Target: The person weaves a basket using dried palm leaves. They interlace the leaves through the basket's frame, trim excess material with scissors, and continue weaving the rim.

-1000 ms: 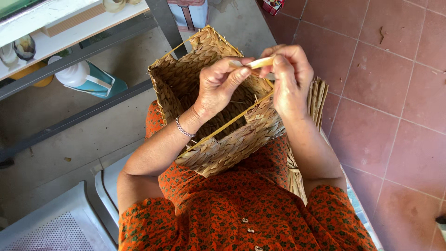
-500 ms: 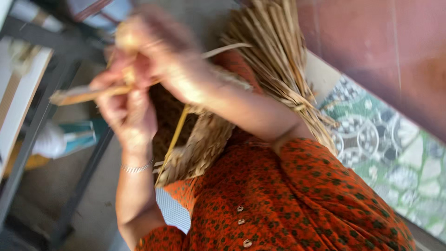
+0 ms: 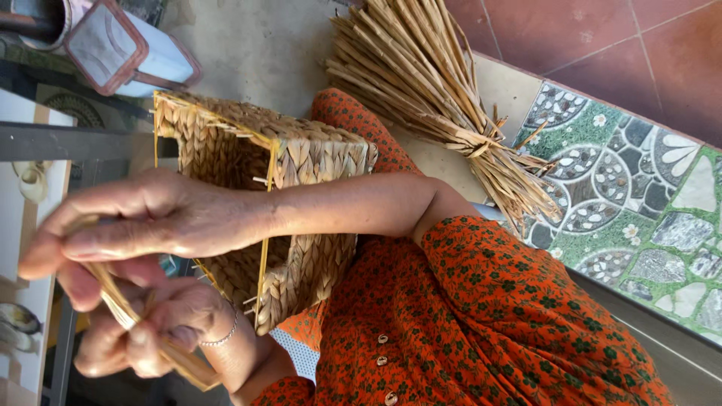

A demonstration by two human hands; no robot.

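Observation:
A half-woven straw basket (image 3: 316,162) on a thin yellow frame rests on my lap, against my orange patterned dress (image 3: 466,316). My right hand (image 3: 143,222) reaches across in front of the basket, fingers pinched on a flat dried straw strand (image 3: 188,365). Just below it, my left hand (image 3: 150,338), with a thin bracelet on the wrist, grips the same strand. Both hands sit left of the basket's open side. The strand's far end is hidden behind my fingers.
A tied bundle of dried straw (image 3: 436,83) lies beside my leg on a concrete floor. A pebble-patterned mat (image 3: 639,188) and red floor tiles (image 3: 639,53) lie beyond. A white container with a reddish lid (image 3: 128,53) stands near a metal shelf frame (image 3: 75,139).
The view has swung and tilted. Both hands have moved left, away from the basket's rim, drawing the straw strand out with them.

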